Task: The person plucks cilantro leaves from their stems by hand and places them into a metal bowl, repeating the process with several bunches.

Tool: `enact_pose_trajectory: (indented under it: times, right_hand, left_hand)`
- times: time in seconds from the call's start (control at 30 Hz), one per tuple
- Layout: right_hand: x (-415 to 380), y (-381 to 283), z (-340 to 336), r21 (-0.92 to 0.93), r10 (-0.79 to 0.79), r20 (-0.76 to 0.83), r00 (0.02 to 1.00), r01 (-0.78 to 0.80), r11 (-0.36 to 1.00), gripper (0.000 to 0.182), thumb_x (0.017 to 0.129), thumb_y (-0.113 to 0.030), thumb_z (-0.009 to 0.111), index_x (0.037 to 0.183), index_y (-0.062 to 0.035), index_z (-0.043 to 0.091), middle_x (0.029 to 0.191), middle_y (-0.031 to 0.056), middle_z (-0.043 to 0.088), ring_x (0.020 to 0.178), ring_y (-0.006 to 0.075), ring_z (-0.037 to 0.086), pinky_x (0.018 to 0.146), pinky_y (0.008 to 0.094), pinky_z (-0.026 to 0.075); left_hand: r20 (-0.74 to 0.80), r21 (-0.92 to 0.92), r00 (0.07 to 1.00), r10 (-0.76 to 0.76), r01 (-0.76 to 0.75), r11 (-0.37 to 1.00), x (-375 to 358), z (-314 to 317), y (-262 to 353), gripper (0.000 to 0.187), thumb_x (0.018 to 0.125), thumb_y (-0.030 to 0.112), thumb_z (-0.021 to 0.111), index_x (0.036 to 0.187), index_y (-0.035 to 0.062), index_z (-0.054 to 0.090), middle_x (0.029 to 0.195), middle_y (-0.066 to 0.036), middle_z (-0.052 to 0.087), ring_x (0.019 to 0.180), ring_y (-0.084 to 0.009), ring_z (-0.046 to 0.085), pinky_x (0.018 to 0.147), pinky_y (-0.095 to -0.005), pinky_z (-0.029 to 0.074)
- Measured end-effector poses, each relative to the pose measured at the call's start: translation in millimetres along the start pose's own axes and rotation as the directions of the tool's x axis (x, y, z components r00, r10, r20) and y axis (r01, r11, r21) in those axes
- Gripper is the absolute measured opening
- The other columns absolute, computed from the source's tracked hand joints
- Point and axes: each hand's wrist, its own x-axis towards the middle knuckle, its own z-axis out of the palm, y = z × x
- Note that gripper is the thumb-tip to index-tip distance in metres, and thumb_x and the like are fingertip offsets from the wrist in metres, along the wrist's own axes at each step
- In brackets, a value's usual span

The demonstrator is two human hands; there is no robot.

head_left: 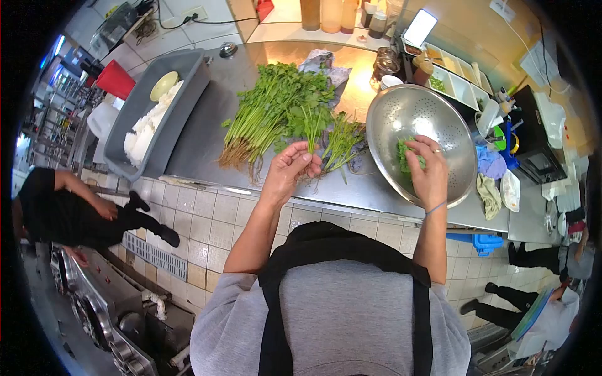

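My left hand [291,168] is closed on the stems of a small sprig of coriander [311,125], its leaves pointing away from me. Inside a large metal colander [453,122], tilted at the table's edge, my right hand [429,164] pinches some green coriander leaves [404,150]; its fingers partly cover them. A big bunch of coriander [269,103] with brown roots lies on the steel table left of the colander. Between my left hand and the colander is a small heap of loose stems [343,141].
A grey tub [188,103] with white contents and a yellow bowl [164,86] stands at left. Behind the colander are condiment trays [464,88], jars and bottles [331,15]. A cloth [488,195] lies at right. One person [75,210] is at left; others are at right.
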Motion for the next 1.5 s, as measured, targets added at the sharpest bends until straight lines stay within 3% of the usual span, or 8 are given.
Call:
enact_pose_trajectory:
  times: [0.17,0.4,0.57,0.77,0.9,0.97,1.07,1.5]
  right_hand:
    - [2.2,-15.2,2.8,0.033,-0.090,-0.046,0.995,0.091,0.995,0.016,0.079,-0.009,0.065,0.094,-0.0075,0.069,0.104,0.0133,0.062,0.091,0.0330,0.061,0.080,0.0403,0.047]
    - [1.2,-15.9,1.9,0.136,-0.123,-0.089,0.988,0.134,0.982,0.016,0.079,-0.009,0.064,0.094,-0.0084,0.069,0.103,0.0110,0.063,0.089,0.0300,0.061,0.077,0.0376,0.048]
    - [4.4,-25.0,0.6,0.325,-0.126,0.001,0.992,0.119,0.938,0.014,0.081,-0.007,0.065,0.094,-0.0056,0.069,0.102,0.0108,0.063,0.088,0.0226,0.062,0.079,0.0322,0.048]
    - [13.8,-38.4,15.3,0.453,-0.170,0.078,0.982,0.117,0.884,0.016,0.080,-0.011,0.068,0.095,-0.0047,0.068,0.101,0.0109,0.063,0.087,0.0222,0.062,0.080,0.0328,0.048]
    - [18.5,-39.0,17.7,0.442,-0.237,0.064,0.969,0.185,0.877,0.015,0.078,-0.012,0.069,0.091,-0.0052,0.067,0.102,0.0096,0.063,0.086,0.0225,0.061,0.080,0.0330,0.047]
    - [15.0,-39.3,12.4,0.292,-0.341,0.002,0.940,0.326,0.899,0.010,0.077,-0.012,0.069,0.085,-0.0077,0.066,0.098,0.0064,0.063,0.087,0.0218,0.060,0.080,0.0331,0.044]
    - [-3.1,-47.4,5.0,0.215,-0.379,0.027,0.925,0.364,0.906,0.008,0.075,-0.012,0.070,0.082,-0.0103,0.065,0.092,0.0031,0.062,0.088,0.0202,0.059,0.079,0.0328,0.041]
    - [-37.6,-39.9,35.8,0.303,-0.342,-0.060,0.938,0.343,0.889,0.011,0.079,-0.016,0.069,0.089,-0.0115,0.069,0.084,0.0024,0.062,0.078,0.0203,0.059,0.074,0.0337,0.038]
  left_hand:
    - [0.148,-0.174,0.988,-0.037,0.063,0.983,6.7,1.2,-3.1,0.018,0.093,0.014,0.053,0.105,0.0000,0.058,0.086,-0.009,0.065,0.067,-0.0103,0.055,0.059,-0.0211,0.040]
    - [0.146,-0.081,0.987,-0.068,0.081,0.993,9.6,20.1,7.8,0.018,0.094,0.016,0.053,0.101,0.0005,0.059,0.076,-0.007,0.062,0.060,-0.0067,0.045,0.053,-0.0189,0.031]
    - [0.127,-0.039,0.989,-0.079,0.085,0.996,10.0,28.2,12.5,0.019,0.096,0.018,0.051,0.098,0.0004,0.060,0.071,-0.005,0.062,0.056,-0.0061,0.046,0.051,-0.0186,0.032]
    - [0.230,0.011,0.969,-0.095,0.095,0.995,14.7,23.8,8.3,0.019,0.096,0.018,0.051,0.098,0.0007,0.058,0.068,-0.005,0.060,0.055,-0.0058,0.045,0.049,-0.0176,0.031]
    - [0.256,0.022,0.962,-0.093,0.091,0.996,17.3,20.1,5.6,0.018,0.096,0.018,0.051,0.098,0.0017,0.058,0.071,-0.004,0.060,0.055,-0.0056,0.044,0.048,-0.0171,0.030]
    - [0.187,-0.022,0.978,-0.091,0.097,0.995,18.0,18.9,4.3,0.016,0.095,0.018,0.052,0.099,0.0029,0.058,0.075,-0.003,0.059,0.056,-0.0054,0.043,0.047,-0.0164,0.029]
    - [0.166,-0.120,0.979,-0.116,0.136,0.983,21.7,13.3,2.6,0.015,0.095,0.017,0.053,0.101,0.0040,0.057,0.078,-0.001,0.056,0.057,-0.0052,0.043,0.047,-0.0160,0.028]
    - [0.207,-0.287,0.968,-0.141,0.197,0.937,27.6,7.9,3.5,0.013,0.095,0.015,0.054,0.104,0.0061,0.056,0.077,-0.001,0.051,0.059,-0.0063,0.042,0.047,-0.0162,0.029]
